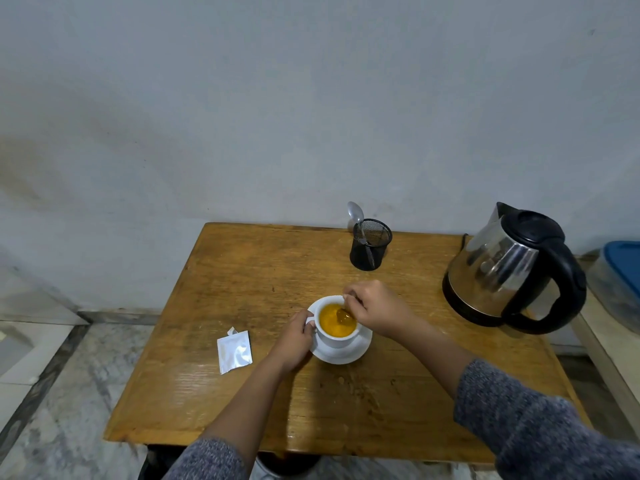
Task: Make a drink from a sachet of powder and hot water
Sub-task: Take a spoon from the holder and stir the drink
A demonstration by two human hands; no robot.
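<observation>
Left hand point(296, 336) steadies the cup while the right hand point(375, 306) stirs.

From the left: the torn, silvery sachet point(234, 351) lies flat on the wooden table point(242, 271), near the cup but apart from it. The left hand is curled round the handle side of the white cup point(336, 336), which stands on its saucer point(360, 348). The right hand is pinched shut on a spoon point(344, 315), bowl dipped in the orange drink. The kettle point(502, 268) stands well to the right. This looks like the stirring step, near the end; next, probably lifting the spoon out without dripping.
</observation>
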